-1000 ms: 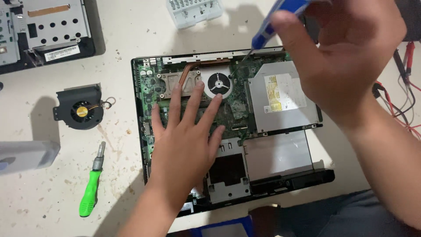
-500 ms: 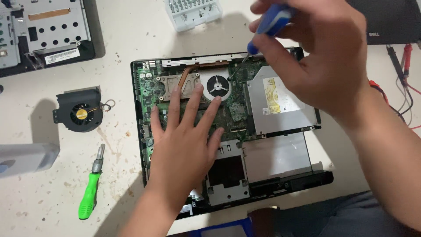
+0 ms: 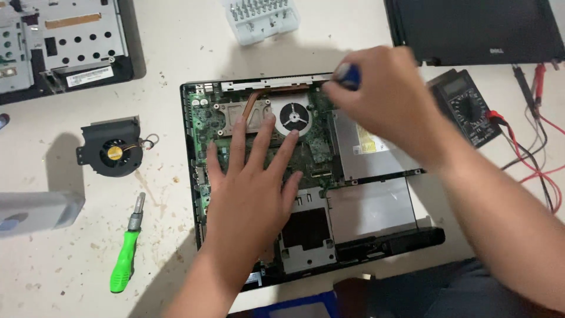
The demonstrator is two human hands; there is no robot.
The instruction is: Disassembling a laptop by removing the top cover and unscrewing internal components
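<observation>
At the far left edge of the table (image 3: 59, 259) lies a pale grey-blue block (image 3: 35, 212), and above it, in the top left corner, a stripped laptop chassis (image 3: 65, 41) with perforated metal plates. Just right of the block rests a loose black cooling fan (image 3: 112, 150) with a yellow hub, and below it a green-handled screwdriver (image 3: 125, 250) lies nearly upright in the view, its metal end pointing away from the person.

In the middle sits the opened laptop base (image 3: 306, 176), its long axis running left to right, the hinge edge away from the person. The left hand (image 3: 250, 188) lies flat on the green circuit board (image 3: 203, 126), fingers spread wide, fingertips reaching the copper heat pipe (image 3: 250, 106) and the built-in fan (image 3: 293, 115); it presses down and holds nothing. Above the base stands a clear bit holder (image 3: 262, 17).

Further right, the right hand (image 3: 388, 100) is curled shut around a blue-handled screwdriver (image 3: 348, 73) at the base's far edge; only the handle's blue end shows, so its direction cannot be told. Under that hand lies the silver optical drive (image 3: 359, 147). To the right are a black multimeter (image 3: 468, 106), its red and black leads (image 3: 538, 129), and a black laptop lid (image 3: 477, 29) at the top.
</observation>
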